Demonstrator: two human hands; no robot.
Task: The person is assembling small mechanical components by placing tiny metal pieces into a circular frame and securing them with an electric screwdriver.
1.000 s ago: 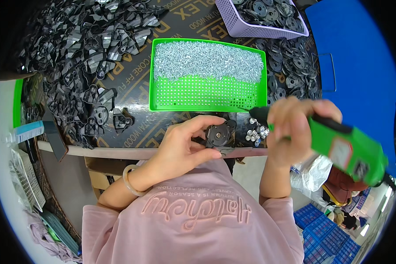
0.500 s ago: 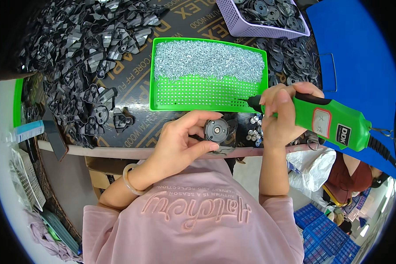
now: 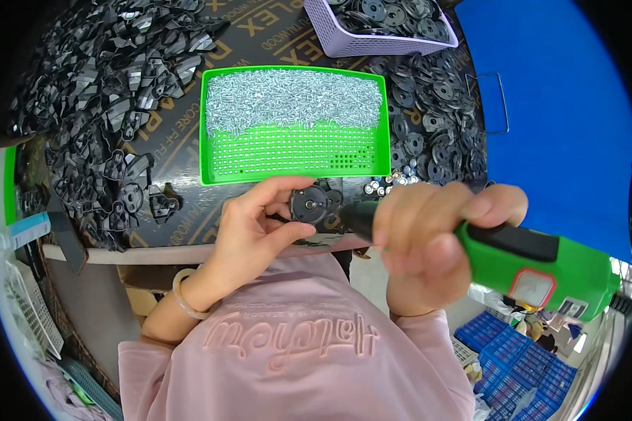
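Note:
Near the table's front edge, my left hand (image 3: 249,217) is closed around the rim of a round black plastic part (image 3: 304,214), its face turned up and to the right. A small metal piece shows at its centre. My right hand (image 3: 425,242), partly smeared by motion, grips a green and black electric screwdriver (image 3: 576,270). The tool lies almost level, its dark nose pointing left at the round part. Its bit is too blurred to tell whether it touches. Behind my hands stands a green perforated tray (image 3: 274,151), its far half covered with small silver screws (image 3: 295,98).
Angular black plastic parts (image 3: 98,91) are heaped at the left. Black discs (image 3: 435,126) lie at the right, below a lilac basket (image 3: 386,46) of more discs. Small shiny metal pieces (image 3: 383,186) sit by the tray's near right corner. A blue surface (image 3: 555,105) borders the right.
My right hand has brought the screwdriver from the tray's near right corner down toward the round part. My left hand still holds that part. The whole view has shifted slightly.

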